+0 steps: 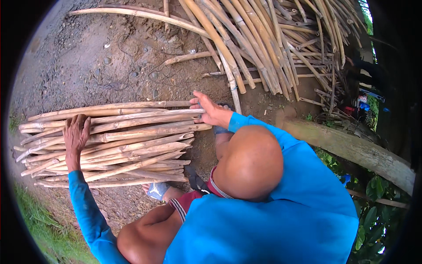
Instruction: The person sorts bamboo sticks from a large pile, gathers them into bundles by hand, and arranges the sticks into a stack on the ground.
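A stack of cut bamboo poles [132, 147] lies on the ground in front of me, the poles running roughly left to right. My left hand [76, 135] rests over the far side of the stack near its left part, fingers together and bent down over a pole; the fingertips are partly hidden. At the stack's right end, my right hand [208, 110] has its fingers spread against the ends of the farthest poles. Those fingers are not wrapped round any pole.
A large heap of longer bamboo poles [263, 44] fans out at the far right. One long pole [140, 13] reaches left across the muddy ground [101, 70]. A thick wooden beam [351, 152] lies to my right. Grass [44, 224] grows at the near left. My sandalled foot [158, 190] is beside the stack.
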`<state>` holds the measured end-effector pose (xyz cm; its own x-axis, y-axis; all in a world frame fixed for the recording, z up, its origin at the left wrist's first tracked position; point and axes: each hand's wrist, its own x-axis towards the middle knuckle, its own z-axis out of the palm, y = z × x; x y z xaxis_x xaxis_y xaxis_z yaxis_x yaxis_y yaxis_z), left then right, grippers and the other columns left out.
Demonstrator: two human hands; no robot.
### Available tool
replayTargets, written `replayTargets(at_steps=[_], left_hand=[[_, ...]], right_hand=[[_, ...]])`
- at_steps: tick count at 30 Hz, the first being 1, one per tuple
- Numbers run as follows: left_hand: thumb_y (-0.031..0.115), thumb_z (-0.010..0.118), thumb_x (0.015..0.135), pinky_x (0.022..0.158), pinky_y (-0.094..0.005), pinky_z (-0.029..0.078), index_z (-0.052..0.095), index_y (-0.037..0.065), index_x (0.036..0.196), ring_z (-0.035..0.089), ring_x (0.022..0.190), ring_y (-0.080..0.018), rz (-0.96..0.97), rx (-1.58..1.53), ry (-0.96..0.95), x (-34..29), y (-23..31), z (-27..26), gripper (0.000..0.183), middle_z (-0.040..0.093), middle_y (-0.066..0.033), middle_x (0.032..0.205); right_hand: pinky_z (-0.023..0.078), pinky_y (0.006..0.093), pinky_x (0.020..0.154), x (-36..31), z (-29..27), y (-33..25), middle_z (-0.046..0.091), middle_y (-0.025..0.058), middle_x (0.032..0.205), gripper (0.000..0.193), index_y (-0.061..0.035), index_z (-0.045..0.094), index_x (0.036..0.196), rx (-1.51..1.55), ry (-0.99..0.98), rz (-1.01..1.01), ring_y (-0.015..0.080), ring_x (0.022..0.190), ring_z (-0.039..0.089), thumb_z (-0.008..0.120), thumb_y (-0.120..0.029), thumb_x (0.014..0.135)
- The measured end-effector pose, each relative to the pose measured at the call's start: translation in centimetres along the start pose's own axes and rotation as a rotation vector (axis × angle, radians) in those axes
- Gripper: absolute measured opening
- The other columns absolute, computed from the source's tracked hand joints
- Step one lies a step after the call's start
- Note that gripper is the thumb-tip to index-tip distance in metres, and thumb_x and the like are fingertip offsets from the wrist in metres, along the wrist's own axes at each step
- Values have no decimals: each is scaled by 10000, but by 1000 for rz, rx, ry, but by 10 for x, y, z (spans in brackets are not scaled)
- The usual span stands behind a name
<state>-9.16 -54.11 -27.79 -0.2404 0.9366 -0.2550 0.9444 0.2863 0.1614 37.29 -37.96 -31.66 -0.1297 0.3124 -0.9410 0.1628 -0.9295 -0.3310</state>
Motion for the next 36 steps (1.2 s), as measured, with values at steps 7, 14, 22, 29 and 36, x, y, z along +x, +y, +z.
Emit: replayTargets(at_steps=[7, 14, 22, 29, 36], left_hand=[[417, 489, 1030, 943, -527, 426, 645, 118, 1129, 556, 1128, -347, -82, 68, 68, -13, -9, 9, 351, 642, -103, 1155], [404, 554, 1011, 855, -533, 425, 628, 78, 956, 569, 1024, -386, -113, -38, 75, 3, -10, 13, 339, 644, -129, 993], [248, 606, 1008, 669, -431, 468, 630, -8, 963, 590, 707, -320, 176, -478, 28, 70, 52, -20, 261, 629, -196, 821], [473, 522, 1040, 774, -294, 480, 627, -2, 1177, 572, 823, -152, 100, -1055, -415, 194, 226, -2, 506, 639, -53, 949], [773, 497, 866, 921, -441, 487, 360, -62, 1476, 575, 1087, -329, -489, -1990, -445, 271, 337, 37, 1044, 527, -227, 1306]], right_hand=[[414, 519, 1015, -59, -15, -50, 486, 181, 1282, 738, -24, 490, 1350, -1036, 70, -499, 346, 1258, 469, 635, -596, 906], [454, 482, 957, -54, -74, -202, 566, 247, 1164, 550, 38, 564, 1185, -1267, 708, -1305, 420, 1114, 556, 658, -445, 939], [448, 511, 917, -13, -95, -207, 606, 298, 1081, 743, 50, 556, 1077, -1206, 462, -1020, 416, 1015, 598, 483, -682, 970], [458, 519, 895, -15, -120, -197, 635, 278, 1036, 721, 39, 623, 1067, -1110, 361, -817, 421, 1016, 617, 522, -667, 959], [415, 561, 954, -16, -107, -151, 589, 212, 1142, 726, -53, 538, 1313, -1119, 442, -985, 412, 1115, 558, 648, -627, 881]])
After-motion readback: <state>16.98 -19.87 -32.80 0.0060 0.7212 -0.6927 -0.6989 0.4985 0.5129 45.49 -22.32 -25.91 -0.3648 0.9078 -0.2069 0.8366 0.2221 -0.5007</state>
